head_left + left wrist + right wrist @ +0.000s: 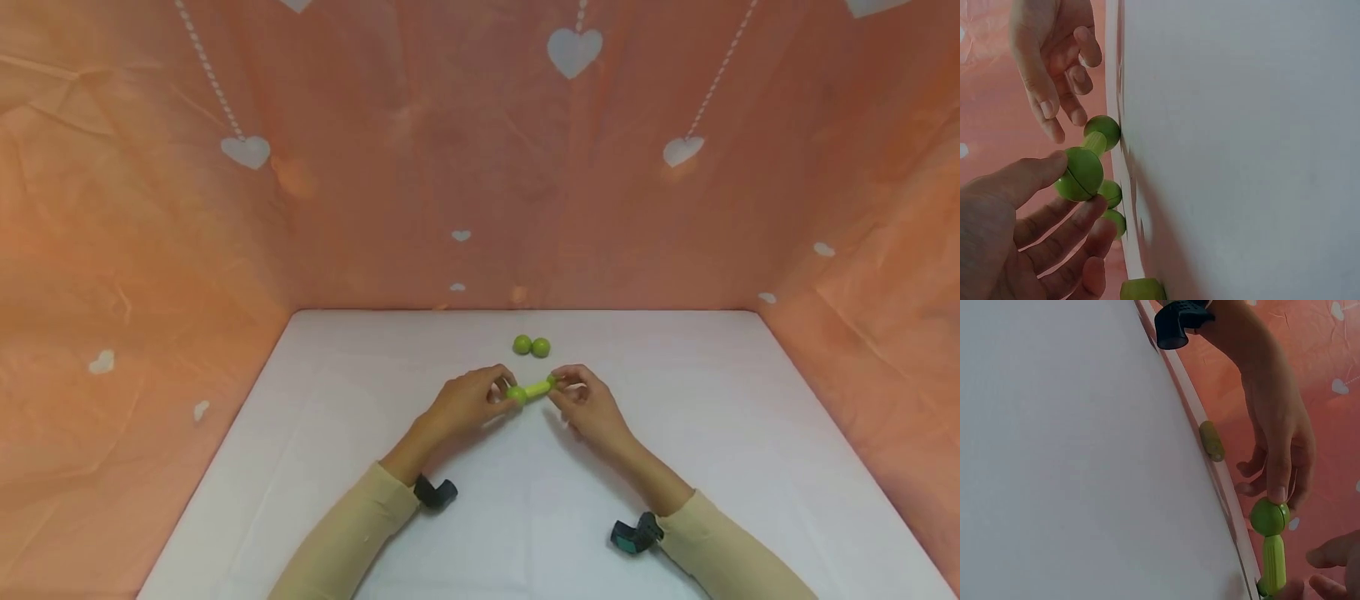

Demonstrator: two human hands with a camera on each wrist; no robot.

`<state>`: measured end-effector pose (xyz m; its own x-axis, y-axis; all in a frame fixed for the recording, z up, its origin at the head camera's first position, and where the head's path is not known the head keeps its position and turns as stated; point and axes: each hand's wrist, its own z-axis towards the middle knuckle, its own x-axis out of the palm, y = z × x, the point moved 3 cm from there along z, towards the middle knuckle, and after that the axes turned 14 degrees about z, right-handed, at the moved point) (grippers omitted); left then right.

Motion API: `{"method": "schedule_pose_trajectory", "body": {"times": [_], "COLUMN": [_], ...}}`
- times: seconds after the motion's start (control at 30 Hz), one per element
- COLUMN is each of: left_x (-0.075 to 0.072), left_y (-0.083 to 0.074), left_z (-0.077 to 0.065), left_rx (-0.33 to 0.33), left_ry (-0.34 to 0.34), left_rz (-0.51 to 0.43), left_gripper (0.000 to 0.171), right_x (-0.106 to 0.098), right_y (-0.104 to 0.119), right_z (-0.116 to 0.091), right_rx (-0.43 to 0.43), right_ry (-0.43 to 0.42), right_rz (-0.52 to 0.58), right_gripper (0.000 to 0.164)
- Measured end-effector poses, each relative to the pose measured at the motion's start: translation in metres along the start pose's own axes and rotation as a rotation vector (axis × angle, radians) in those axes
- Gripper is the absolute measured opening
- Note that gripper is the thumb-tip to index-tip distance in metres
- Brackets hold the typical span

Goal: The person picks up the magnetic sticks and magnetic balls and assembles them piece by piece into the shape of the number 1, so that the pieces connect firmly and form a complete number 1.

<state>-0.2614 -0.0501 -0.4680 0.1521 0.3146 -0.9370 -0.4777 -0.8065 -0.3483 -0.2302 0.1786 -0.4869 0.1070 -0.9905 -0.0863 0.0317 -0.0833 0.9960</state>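
Note:
A green dumbbell-shaped piece, two balls joined by a ridged yellow-green rod (537, 389), is between my hands above the white table. My left hand (468, 398) pinches the near ball (1080, 175) between thumb and fingertips, its other fingers loosely bent. My right hand (588, 408) is at the other ball (1104, 131); the left wrist view shows its fingers loose, a small gap away from that ball. Two more green balls (522, 344) lie side by side beyond the hands. In the right wrist view a yellow-green cylinder (1212, 441) lies near my left hand.
The white table (517, 517) meets an orange cloth (465, 167) with white hearts at the back and sides. Dark wrist cameras (435, 493) sit at both sleeve cuffs.

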Motion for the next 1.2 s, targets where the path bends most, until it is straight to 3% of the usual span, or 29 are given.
{"method": "schedule_pose_trajectory", "body": {"times": [0.73,0.9,1.2], "left_x": [0.000,0.002,0.003], "left_y": [-0.009,-0.010,-0.012], "left_z": [-0.001,-0.002,-0.002], "left_rx": [0.015,0.019,0.034], "left_ry": [-0.005,-0.007,-0.022], "left_rz": [0.005,0.008,0.015], "left_gripper": [0.031,0.030,0.030], "right_x": [0.013,0.017,0.022], "right_y": [-0.007,-0.009,-0.016], "right_z": [-0.002,-0.003,-0.005], "right_rx": [0.021,0.012,0.074], "right_ry": [0.199,0.247,0.290], "right_rz": [0.046,0.100,0.251], "right_gripper": [0.044,0.049,0.051]}}
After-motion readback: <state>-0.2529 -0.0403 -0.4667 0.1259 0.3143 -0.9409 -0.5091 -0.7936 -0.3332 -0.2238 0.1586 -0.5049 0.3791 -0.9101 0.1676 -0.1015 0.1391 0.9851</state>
